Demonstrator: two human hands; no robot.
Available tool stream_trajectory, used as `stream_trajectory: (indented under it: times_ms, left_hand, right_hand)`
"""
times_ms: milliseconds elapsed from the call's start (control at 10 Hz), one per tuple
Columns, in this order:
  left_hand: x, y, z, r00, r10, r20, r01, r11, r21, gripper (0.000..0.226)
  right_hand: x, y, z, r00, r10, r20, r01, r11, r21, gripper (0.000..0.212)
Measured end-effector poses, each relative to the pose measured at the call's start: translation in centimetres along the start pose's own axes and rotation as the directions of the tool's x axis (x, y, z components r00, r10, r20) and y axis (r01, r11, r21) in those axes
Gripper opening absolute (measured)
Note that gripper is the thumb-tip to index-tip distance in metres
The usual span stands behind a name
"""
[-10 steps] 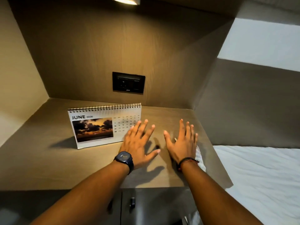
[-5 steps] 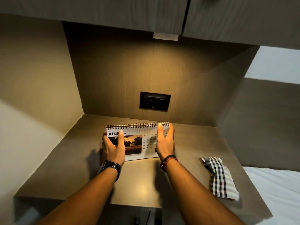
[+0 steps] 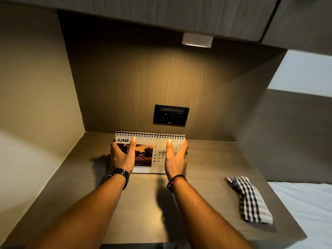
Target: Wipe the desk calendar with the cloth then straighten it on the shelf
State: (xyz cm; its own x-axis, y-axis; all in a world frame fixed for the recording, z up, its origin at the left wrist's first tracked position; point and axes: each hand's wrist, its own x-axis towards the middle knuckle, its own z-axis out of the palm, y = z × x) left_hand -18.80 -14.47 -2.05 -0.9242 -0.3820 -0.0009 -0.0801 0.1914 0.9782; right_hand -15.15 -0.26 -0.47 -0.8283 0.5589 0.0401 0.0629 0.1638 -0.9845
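A spiral-bound desk calendar (image 3: 152, 153) showing JUNE and a sunset photo stands upright near the back of the brown shelf (image 3: 140, 203). My left hand (image 3: 122, 157) grips its left end, thumb on the front face. My right hand (image 3: 175, 159) holds its right end the same way, fingers around the edge. A checked cloth (image 3: 249, 200) lies crumpled on the shelf at the right, apart from both hands.
A black socket plate (image 3: 170, 115) sits on the back panel just above the calendar. A lit lamp (image 3: 197, 40) hangs under the overhead cabinet. A wall closes the left side. A white bed sheet (image 3: 305, 212) lies beyond the shelf's right edge.
Both hands left the shelf surface near the cloth and took hold of the calendar's two ends. The calendar now stands further back and squarer to the back panel.
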Motion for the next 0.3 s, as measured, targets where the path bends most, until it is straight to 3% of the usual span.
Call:
stream_trajectory:
  times_ms: [100, 200, 300]
  left_hand:
    - [0.6, -0.1, -0.9, 0.999, 0.002, 0.037, -0.002, 1.000, 0.018, 0.069]
    - [1.3, -0.2, -2.0, 0.996, 0.000, 0.093, -0.009, 0.996, 0.091, 0.089]
    - [1.2, -0.2, -3.0, 0.987, 0.157, 0.039, -0.162, 0.947, 0.279, 0.109]
  right_hand:
    - [-0.2, -0.1, 0.6, 1.000, -0.008, 0.005, 0.008, 1.000, -0.024, 0.074]
    - [-0.2, -0.3, 0.8, 1.000, -0.002, 0.028, 0.004, 0.998, -0.059, 0.077]
    - [-0.8, -1.1, 0.1, 0.994, -0.111, -0.015, 0.103, 0.958, -0.268, 0.081]
